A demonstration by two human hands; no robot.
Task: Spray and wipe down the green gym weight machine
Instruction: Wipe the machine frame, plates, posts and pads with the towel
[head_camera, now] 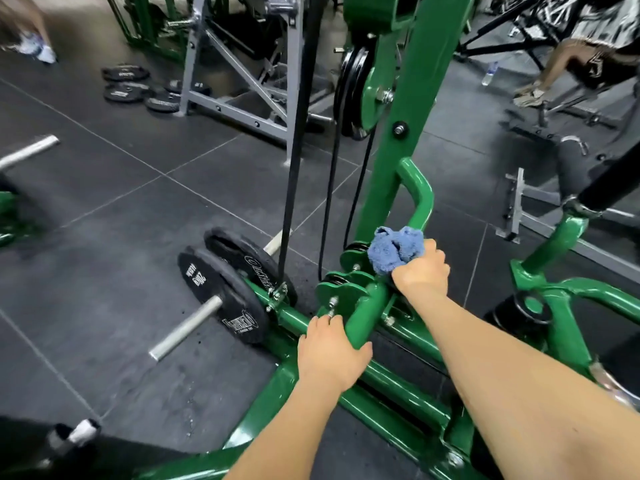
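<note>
At centre frame in the head view, the green weight machine (pixel 420 98) rises from lower right to top. Right hand (pixel 423 271) grips a bunched blue cloth (pixel 394 249) against the curved green handle (pixel 420 199). Left hand (pixel 330 351) wraps a lower green tube (pixel 367 313). Black weight plates (pixel 221 292) sit left of centre.

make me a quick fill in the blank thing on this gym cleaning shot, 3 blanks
1. The right hand holds a ____ cloth against the green machine.
2. The left hand grips a green ____ of the frame.
3. Two black weight plates sit on a ____ sleeve.

Missing words: blue; bar; silver
</note>
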